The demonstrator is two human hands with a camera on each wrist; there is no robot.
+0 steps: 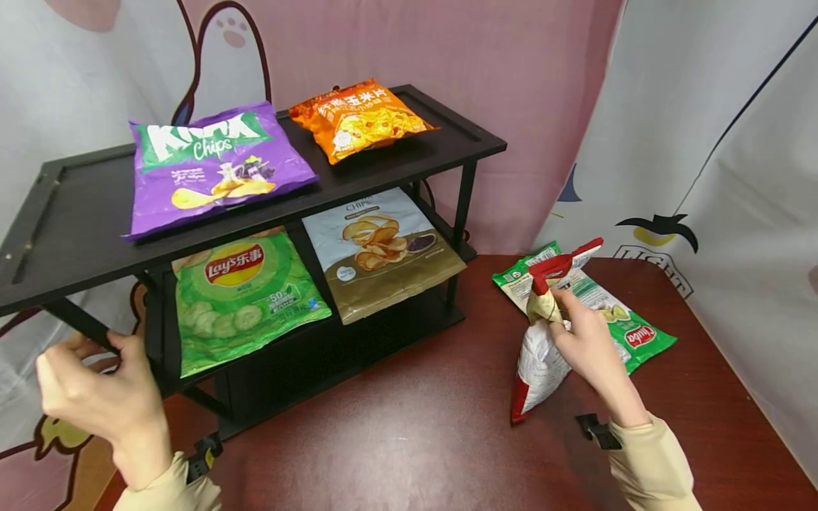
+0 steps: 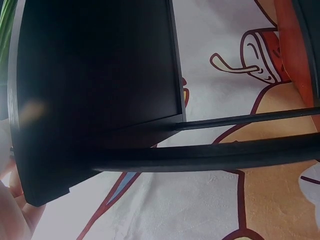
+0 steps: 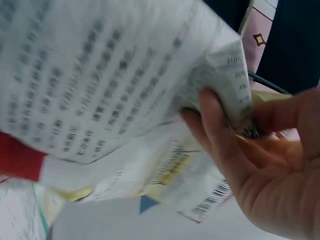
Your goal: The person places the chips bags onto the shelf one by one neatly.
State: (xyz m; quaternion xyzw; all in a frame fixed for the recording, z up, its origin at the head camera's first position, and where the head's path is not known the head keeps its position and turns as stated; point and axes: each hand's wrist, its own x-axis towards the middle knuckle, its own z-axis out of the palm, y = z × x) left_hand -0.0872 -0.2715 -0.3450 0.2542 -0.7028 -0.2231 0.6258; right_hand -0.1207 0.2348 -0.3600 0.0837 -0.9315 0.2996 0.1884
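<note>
our right hand (image 1: pixel 584 337) pinches red-and-white bag (image 1: pixel 542 363) by crumpled upper part, over right side of brown table (image 1: pixel 396 440); whether its base touches, we cannot tell. it blocks our view of part of green chuba bag (image 1: pixel 639 337) lying behind. left hand (image 1: pixel 105 390) grips black rack (image 1: pixel 83 195) at left end. on top, 2 bags: purple bag (image 1: pixel 214 167), orange bag (image 1: pixel 364 117). tier below: green lay's bag (image 1: pixel 246 301), blue-and-gold bag (image 1: pixel 383 248).

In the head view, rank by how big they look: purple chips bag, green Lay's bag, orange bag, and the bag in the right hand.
1. Purple chips bag, green Lay's bag: too close to rank.
2. Orange bag, held bag: unsure, since the right hand partly covers the held one.
</note>
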